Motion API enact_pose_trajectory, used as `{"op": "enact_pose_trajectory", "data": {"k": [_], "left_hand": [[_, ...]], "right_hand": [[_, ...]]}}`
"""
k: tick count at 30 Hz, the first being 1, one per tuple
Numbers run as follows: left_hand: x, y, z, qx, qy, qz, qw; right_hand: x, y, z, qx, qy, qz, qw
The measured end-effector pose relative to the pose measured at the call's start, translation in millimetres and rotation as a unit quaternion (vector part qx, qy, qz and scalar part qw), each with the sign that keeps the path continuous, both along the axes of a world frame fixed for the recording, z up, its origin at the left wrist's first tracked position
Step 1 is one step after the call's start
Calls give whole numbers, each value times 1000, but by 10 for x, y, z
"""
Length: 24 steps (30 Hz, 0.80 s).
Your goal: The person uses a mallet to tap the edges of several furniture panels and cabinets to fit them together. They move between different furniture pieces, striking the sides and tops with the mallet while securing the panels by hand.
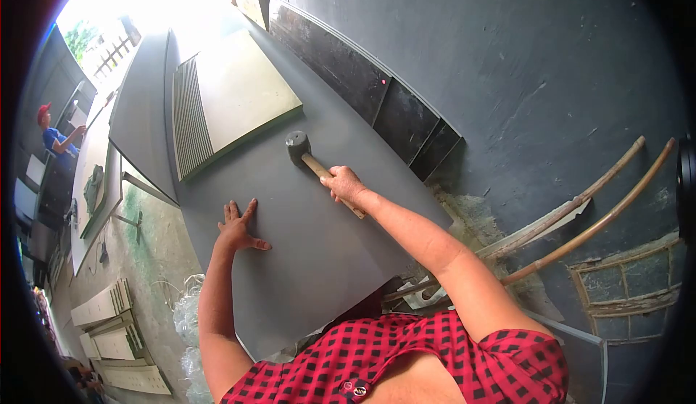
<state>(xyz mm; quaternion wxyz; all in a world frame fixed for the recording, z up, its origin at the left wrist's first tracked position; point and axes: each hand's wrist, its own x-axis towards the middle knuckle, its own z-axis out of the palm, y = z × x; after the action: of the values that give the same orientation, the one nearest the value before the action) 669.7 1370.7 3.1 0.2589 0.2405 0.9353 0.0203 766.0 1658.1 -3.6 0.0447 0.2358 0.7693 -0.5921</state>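
My right hand (pixel 344 183) is wrapped round the wooden handle of a hammer (pixel 297 146), whose dark, blocky head points away from me over the grey sheet (pixel 290 266). Fingers spread, my left hand (pixel 243 227) lies flat on that same sheet, to the left of the hammer. Just beyond the hammer head, a stack of pale panels (pixel 243 92) rests on the sheet. Ribbed strips (pixel 191 121) run along the left side of this stack.
Dark panels (pixel 348 74) lean against the grey wall at right, near two long poles (pixel 602 219). Stacked boards (pixel 119 339) and clear plastic (pixel 190 317) lie on the floor at left. A person in a red cap (pixel 58 139) stands at another table further left.
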Motion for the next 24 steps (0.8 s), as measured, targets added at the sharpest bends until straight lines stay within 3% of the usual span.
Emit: {"op": "enact_pose_trajectory", "data": {"k": [9, 13, 15, 19, 24], "left_hand": [[-4, 35, -27, -16, -4, 3, 1000], [1, 54, -51, -18, 2, -19, 1000], [23, 103, -18, -18, 9, -15, 1000], [-54, 53, -161, -33, 19, -63, 997], [-51, 109, -171, -17, 18, -67, 997]], "right_hand": [[519, 80, 63, 11, -13, 6, 1000], [1065, 134, 37, -4, 44, 1, 999], [1337, 170, -55, 58, 110, 1, 992], [1816, 216, -10, 8, 62, -7, 998], [2424, 268, -30, -53, 85, -54, 994]]}}
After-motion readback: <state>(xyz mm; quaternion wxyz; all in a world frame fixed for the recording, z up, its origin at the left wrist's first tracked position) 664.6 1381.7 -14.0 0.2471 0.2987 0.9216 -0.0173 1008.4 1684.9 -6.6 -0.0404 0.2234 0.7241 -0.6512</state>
